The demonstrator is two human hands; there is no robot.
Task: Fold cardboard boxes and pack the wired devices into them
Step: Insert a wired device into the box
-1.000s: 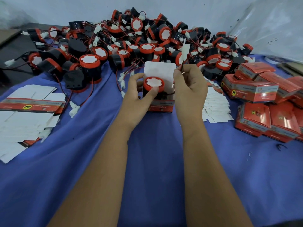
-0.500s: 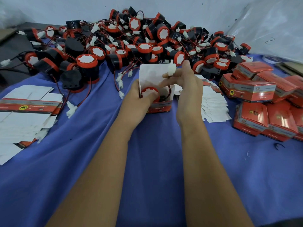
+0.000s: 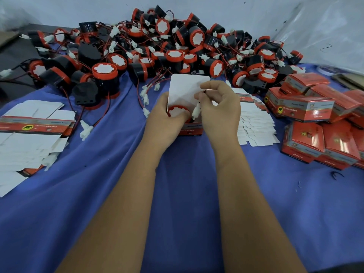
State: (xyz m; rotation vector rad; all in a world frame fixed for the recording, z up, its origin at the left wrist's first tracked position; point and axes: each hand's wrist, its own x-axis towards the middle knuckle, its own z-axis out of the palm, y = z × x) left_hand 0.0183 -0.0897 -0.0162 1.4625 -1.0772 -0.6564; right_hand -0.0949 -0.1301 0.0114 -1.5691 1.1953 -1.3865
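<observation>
An open red cardboard box (image 3: 192, 130) stands on the blue cloth with its white lid flap (image 3: 185, 87) raised. A wired device (image 3: 178, 113) with a red rim and white face sits inside it. My left hand (image 3: 164, 117) grips the box's left side, thumb on the device. My right hand (image 3: 218, 107) pinches the device's wire, and the white connector (image 3: 196, 113) hangs at the box's mouth. A large heap of black and red wired devices (image 3: 157, 48) lies behind.
Flat unfolded box blanks (image 3: 29, 131) lie at the left, with more white blanks (image 3: 256, 125) just right of my hands. Several closed red boxes (image 3: 319, 119) are stacked at the right. Loose wires and connectors (image 3: 85, 130) trail off the heap. The blue cloth (image 3: 187, 194) covers the table.
The device has sunk deeper into the box. My right hand lowered the white connector from above the lid flap down to the box's mouth.
</observation>
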